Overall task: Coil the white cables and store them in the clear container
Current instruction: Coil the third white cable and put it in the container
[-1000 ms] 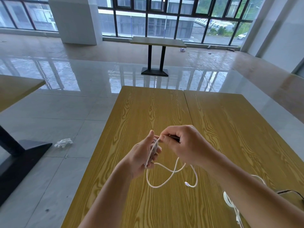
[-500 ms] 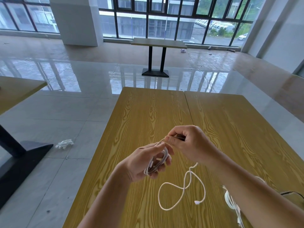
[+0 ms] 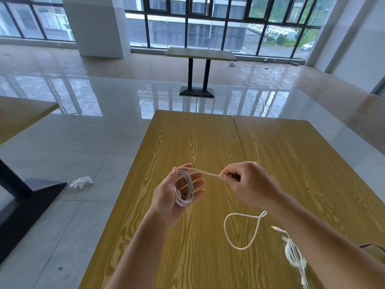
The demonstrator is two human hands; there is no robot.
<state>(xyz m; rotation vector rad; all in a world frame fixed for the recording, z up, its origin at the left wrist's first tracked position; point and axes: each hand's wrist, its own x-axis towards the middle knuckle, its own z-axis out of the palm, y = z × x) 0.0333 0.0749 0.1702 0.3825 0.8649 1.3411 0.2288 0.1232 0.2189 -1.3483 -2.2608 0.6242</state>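
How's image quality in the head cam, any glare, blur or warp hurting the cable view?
Head view: daylight from the windows mirrors hard off the glossy floor; the table shows little glare. Wide-angle warp bends the frame edges. The white cable in the left hand and its strand pinched by the right hand are sharp; the second cable is partly hidden behind the right forearm.

I stand at a wood-grain table (image 3: 208, 142). Top centre sits another table (image 3: 201, 53) before the windows (image 3: 208, 21). At left, a crumpled wrapper (image 3: 81, 182) lies on the floor (image 3: 83, 132) near a black base (image 3: 31, 197).
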